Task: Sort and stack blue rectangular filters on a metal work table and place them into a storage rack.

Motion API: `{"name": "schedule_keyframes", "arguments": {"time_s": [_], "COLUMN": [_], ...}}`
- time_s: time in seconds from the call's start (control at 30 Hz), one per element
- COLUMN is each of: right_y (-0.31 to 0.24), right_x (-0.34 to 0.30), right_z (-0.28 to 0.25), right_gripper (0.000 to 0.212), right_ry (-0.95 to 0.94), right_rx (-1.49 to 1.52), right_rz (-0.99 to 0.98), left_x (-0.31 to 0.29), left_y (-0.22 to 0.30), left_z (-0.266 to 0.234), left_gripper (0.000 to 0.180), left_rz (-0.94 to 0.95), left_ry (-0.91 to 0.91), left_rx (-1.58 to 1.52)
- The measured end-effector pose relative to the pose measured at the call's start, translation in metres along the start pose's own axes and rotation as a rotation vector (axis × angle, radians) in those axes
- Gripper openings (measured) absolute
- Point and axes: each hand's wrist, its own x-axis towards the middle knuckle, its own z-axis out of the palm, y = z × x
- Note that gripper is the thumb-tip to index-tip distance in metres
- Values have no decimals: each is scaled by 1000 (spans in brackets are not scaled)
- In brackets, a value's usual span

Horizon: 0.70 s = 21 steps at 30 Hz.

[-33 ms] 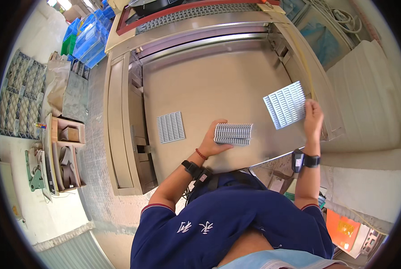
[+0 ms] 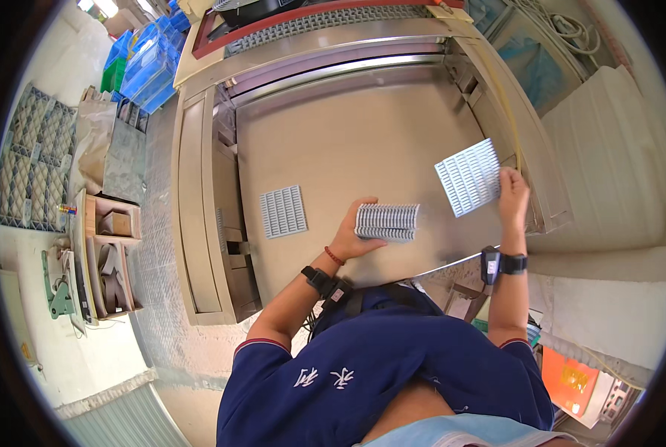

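Note:
My left hand (image 2: 354,232) is closed round a stack of grey slotted plates (image 2: 387,223), held on edge above the tabletop near its front. In my right hand (image 2: 513,195) is a single light grey slotted plate (image 2: 468,177), pinched at its right edge and tilted over the right part of the tabletop. Another slotted plate (image 2: 283,211) of the same kind lies flat on the left part of the metal tabletop (image 2: 348,141). The right fingertips are partly hidden by the plate's edge.
Raised metal sides (image 2: 199,201) border the tabletop. Beyond its far edge sits a red-framed tray (image 2: 333,18) with a grid surface. Blue bins (image 2: 150,74) stand at the far left, a wooden box (image 2: 113,223) at the left. A pale cloth-like cover (image 2: 601,164) lies at the right.
My right hand has shifted slightly left and down with its plate. My left hand and the stack are almost still.

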Motion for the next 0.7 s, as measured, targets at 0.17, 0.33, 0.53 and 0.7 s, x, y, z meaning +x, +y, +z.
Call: {"name": "schedule_keyframes", "arguments": {"time_s": [0.17, 0.33, 0.53, 0.7], "right_y": [115, -25, -67, -66], "right_x": [-23, -50, -81, -82], "right_z": [25, 54, 95, 99], "right_gripper": [21, 15, 13, 10], "right_ry": [-55, -121, -483, -442], "right_rx": [-257, -325, -273, -254], "right_rz": [34, -450, -727, -733], "left_x": [1, -7, -3, -4], "left_y": [10, 3, 1, 7], "left_z": [4, -1, 2, 2], "left_gripper": [79, 78, 75, 75], "left_rz": [-107, -92, -67, -95], "left_ry": [3, 8, 33, 34], "left_rx": [-124, -50, -37, -48]}}
